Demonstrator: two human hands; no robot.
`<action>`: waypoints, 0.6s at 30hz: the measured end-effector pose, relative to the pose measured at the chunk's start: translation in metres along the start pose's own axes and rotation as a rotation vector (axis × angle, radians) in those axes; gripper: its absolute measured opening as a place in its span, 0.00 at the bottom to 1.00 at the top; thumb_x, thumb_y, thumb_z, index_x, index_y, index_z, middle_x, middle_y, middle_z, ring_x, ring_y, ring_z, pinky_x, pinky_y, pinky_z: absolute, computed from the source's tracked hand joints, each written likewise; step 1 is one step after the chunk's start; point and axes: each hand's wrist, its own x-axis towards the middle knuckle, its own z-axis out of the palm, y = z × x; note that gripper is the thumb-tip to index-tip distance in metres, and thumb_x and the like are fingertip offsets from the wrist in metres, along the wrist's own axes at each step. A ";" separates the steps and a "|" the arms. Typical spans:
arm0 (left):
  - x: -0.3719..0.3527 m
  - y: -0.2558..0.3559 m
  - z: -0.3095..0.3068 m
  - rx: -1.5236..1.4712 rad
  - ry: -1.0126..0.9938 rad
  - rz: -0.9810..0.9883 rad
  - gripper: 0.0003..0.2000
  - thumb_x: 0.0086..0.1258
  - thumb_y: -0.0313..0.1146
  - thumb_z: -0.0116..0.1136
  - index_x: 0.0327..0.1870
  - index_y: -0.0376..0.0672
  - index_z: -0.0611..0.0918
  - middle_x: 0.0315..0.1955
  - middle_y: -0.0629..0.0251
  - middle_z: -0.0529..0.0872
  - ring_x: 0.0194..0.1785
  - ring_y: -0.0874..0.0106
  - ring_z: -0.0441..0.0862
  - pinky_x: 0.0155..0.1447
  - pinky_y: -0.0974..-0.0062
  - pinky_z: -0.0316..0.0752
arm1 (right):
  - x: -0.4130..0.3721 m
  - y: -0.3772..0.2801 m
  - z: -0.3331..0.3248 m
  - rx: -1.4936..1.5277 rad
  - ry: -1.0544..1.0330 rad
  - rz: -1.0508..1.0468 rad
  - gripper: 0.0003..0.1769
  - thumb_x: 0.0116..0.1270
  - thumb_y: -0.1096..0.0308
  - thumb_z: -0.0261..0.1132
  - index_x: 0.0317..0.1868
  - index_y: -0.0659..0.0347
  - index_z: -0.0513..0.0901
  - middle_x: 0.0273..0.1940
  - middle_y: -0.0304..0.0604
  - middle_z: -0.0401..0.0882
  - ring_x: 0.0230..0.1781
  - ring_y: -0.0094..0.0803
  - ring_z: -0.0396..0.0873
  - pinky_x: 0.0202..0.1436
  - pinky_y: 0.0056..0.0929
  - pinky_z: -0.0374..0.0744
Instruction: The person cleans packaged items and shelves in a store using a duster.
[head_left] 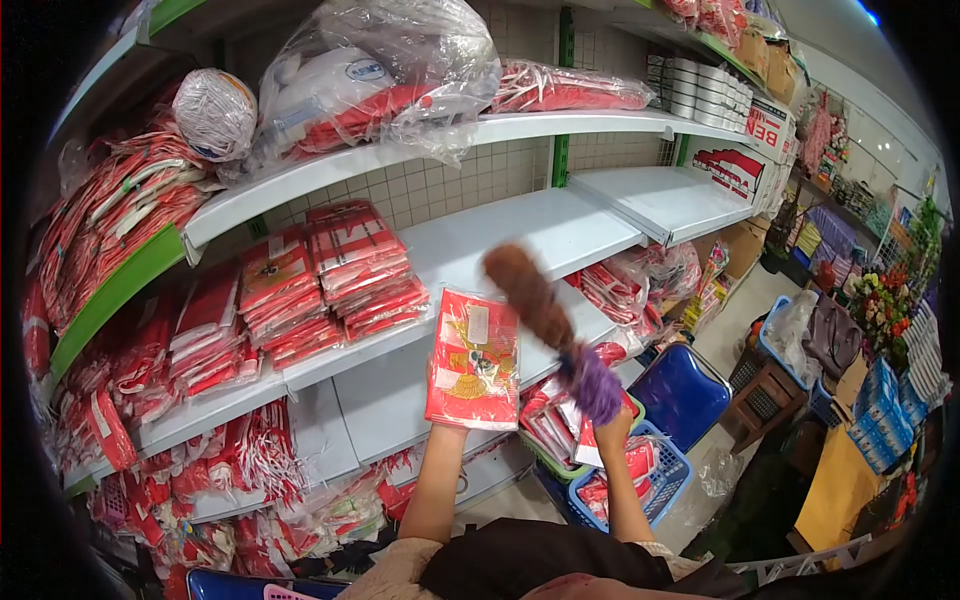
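My left hand [449, 431] holds up a flat red-and-white packet [473, 360] in clear plastic, with a gold emblem and a pale label on its front. Most of that hand's fingers are hidden behind the packet. In my right hand [614, 432], the fingers are closed round the lower end of a duster [545, 310] with brown and purple fluff. The duster is tilted up to the left, blurred by motion, its brown head just right of the packet and apart from it. Stacks of similar packets [362, 262] lie on the middle shelf to the left.
A blue basket [660, 485] and a green basket [553, 462] with red packets stand below my right hand. A blue chair [683, 394] is to their right. The upper shelf [400, 148] bears a large clear plastic bag [400, 75] and white rolls [700, 92].
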 end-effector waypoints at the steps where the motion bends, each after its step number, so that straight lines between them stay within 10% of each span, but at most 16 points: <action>1: 0.000 -0.001 -0.008 0.027 -0.003 0.006 0.30 0.70 0.58 0.35 0.63 0.45 0.65 0.58 0.59 0.71 0.56 0.63 0.70 0.66 0.60 0.61 | 0.000 -0.001 0.000 0.032 0.017 -0.037 0.14 0.53 0.59 0.63 0.35 0.60 0.81 0.20 0.54 0.76 0.21 0.52 0.77 0.24 0.46 0.70; 5: 0.002 0.005 -0.039 0.517 -0.212 0.112 0.27 0.70 0.57 0.36 0.57 0.45 0.70 0.50 0.61 0.76 0.52 0.65 0.73 0.63 0.60 0.65 | 0.010 -0.025 -0.001 -0.052 -0.069 -0.008 0.17 0.52 0.58 0.64 0.39 0.59 0.81 0.22 0.55 0.77 0.24 0.52 0.77 0.27 0.45 0.72; 6: 0.010 -0.004 -0.035 -0.163 -0.234 -0.026 0.27 0.69 0.58 0.36 0.55 0.44 0.73 0.50 0.61 0.76 0.52 0.64 0.74 0.60 0.58 0.68 | 0.011 -0.030 0.002 -0.074 -0.136 0.047 0.17 0.52 0.58 0.64 0.38 0.60 0.81 0.24 0.56 0.77 0.26 0.53 0.78 0.28 0.45 0.73; 12: -0.002 0.003 0.011 -0.028 0.025 0.021 0.30 0.69 0.57 0.37 0.64 0.44 0.66 0.59 0.56 0.72 0.59 0.58 0.71 0.62 0.55 0.66 | 0.085 -0.099 0.004 0.049 -0.118 0.252 0.26 0.50 0.62 0.63 0.50 0.62 0.74 0.30 0.60 0.79 0.33 0.57 0.78 0.37 0.51 0.74; 18: -0.002 0.007 0.007 -0.044 -0.033 0.022 0.31 0.69 0.57 0.38 0.65 0.44 0.65 0.60 0.56 0.70 0.60 0.57 0.69 0.62 0.54 0.66 | 0.174 -0.158 0.030 -0.081 -0.201 -0.086 0.21 0.53 0.74 0.58 0.49 0.65 0.71 0.36 0.62 0.79 0.36 0.57 0.78 0.38 0.48 0.76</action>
